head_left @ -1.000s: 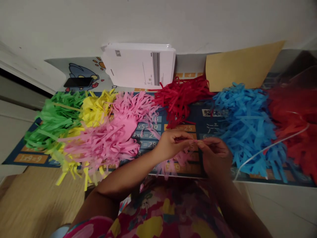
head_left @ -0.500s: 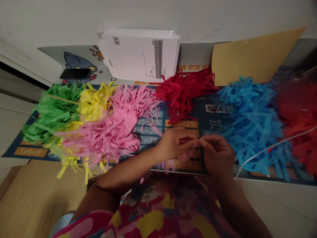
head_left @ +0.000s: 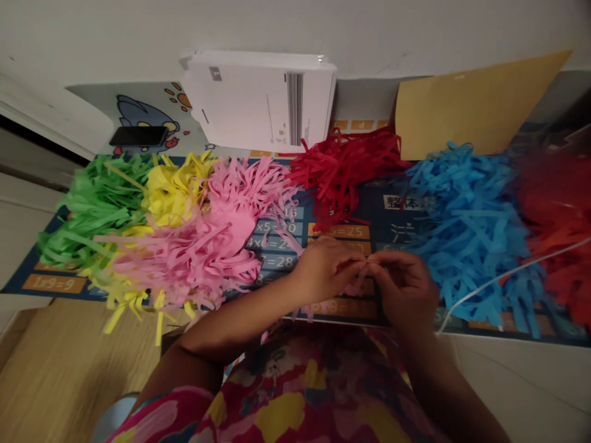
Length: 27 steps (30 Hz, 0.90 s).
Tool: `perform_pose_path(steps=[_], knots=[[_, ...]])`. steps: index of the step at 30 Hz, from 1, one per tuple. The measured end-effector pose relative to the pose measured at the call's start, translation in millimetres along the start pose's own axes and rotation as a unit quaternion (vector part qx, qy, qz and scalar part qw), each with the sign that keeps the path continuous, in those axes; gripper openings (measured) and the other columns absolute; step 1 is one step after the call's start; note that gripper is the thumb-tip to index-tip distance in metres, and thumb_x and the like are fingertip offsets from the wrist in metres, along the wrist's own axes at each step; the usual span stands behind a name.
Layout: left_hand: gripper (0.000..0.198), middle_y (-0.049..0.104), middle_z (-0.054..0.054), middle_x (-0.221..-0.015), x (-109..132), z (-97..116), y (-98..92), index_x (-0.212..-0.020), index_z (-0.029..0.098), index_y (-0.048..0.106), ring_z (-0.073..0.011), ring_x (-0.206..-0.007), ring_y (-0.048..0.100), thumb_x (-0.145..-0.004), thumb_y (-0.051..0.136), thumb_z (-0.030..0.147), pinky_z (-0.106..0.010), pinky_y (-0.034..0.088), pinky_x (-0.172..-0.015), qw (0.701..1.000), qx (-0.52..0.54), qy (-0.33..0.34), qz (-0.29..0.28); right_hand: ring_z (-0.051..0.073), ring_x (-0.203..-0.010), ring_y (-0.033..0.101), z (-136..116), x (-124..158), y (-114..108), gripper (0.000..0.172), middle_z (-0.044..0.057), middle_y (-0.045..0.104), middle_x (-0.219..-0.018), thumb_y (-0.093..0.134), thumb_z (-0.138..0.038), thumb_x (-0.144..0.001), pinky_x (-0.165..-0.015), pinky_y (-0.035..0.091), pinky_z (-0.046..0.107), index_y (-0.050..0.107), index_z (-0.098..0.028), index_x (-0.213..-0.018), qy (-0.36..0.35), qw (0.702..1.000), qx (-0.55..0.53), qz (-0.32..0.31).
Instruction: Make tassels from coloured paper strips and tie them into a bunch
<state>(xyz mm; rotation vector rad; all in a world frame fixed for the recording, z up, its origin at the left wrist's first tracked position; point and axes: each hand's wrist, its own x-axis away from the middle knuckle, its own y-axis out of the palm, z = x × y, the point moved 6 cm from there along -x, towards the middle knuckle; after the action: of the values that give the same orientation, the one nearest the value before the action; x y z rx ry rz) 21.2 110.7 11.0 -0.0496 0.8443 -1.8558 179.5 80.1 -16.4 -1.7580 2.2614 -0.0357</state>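
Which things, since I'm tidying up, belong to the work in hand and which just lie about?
Work: pink strips at left hand and right hand; probably the coloured fringed bunches.

Lying about, apparently: black phone, white barcoded item, tan sheet.

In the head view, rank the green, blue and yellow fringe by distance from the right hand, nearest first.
From the right hand:
1. Blue fringe, just to its right.
2. Yellow fringe, well to the left.
3. Green fringe, farthest left.
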Motion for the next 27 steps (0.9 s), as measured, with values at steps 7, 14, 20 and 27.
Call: perform_pose_path(steps=[7, 14, 20, 27], knots=[[0.02, 0.078, -0.002, -0.09, -0.2, -6.9, -1.4, -0.1, 0.022, 0.075, -0.0158, -0.082, 0.07, -0.092, 0.064, 0.037, -0.025, 0.048, -0.08, 0.998, 0.026, -0.049, -0.001, 0.018, -0.078, 0.072, 3.6, -5.0, -4.7, 0.016, 0.002, 0.076, -0.087, 0.078, -0.033, -0.079, -0.072, 0.059, 0.031, 0.072, -0.022, -0.089, 0.045, 0.999, 0.012, -0.018], [0.014, 0.078, -0.002, -0.086, -0.7, -5.9, -0.5, -0.092, 0.022, 0.075, -0.0174, -0.083, 0.071, -0.091, 0.065, 0.033, -0.03, 0.047, -0.088, 1.0, -0.002, -0.012, 0.003, 0.019, -0.076, 0.073, -4.1, 1.1, -7.9, 0.016, 0.001, 0.077, -0.085, 0.075, -0.036, -0.082, -0.07, 0.059, 0.03, 0.076, -0.024, -0.093, -0.03, 0.99, 0.138, -0.004], [0.014, 0.076, 0.0, -0.08, -1.4, -4.7, -4.5, -0.09, 0.022, 0.074, -0.0148, -0.074, 0.069, -0.092, 0.064, 0.033, -0.031, 0.047, -0.09, 1.0, -0.006, -0.002, 0.015, 0.021, -0.084, 0.073, -1.6, 0.8, -15.2, 0.021, 0.002, 0.077, -0.091, 0.075, -0.037, -0.082, -0.08, 0.058, 0.036, 0.074, -0.025, -0.099, -0.034, 0.993, 0.113, 0.025], [0.012, 0.077, -0.006, -0.096, 5.0, 15.9, -9.3, -0.098, 0.019, 0.071, -0.0181, -0.092, 0.069, -0.089, 0.067, 0.027, -0.036, 0.047, -0.098, 0.981, -0.044, 0.152, 0.113, 0.02, -0.079, 0.074, -13.0, 8.3, -14.1, 0.017, 0.002, 0.077, -0.088, 0.073, -0.036, -0.084, -0.074, 0.059, 0.034, 0.075, -0.024, -0.096, -0.053, 0.991, 0.124, 0.021]])
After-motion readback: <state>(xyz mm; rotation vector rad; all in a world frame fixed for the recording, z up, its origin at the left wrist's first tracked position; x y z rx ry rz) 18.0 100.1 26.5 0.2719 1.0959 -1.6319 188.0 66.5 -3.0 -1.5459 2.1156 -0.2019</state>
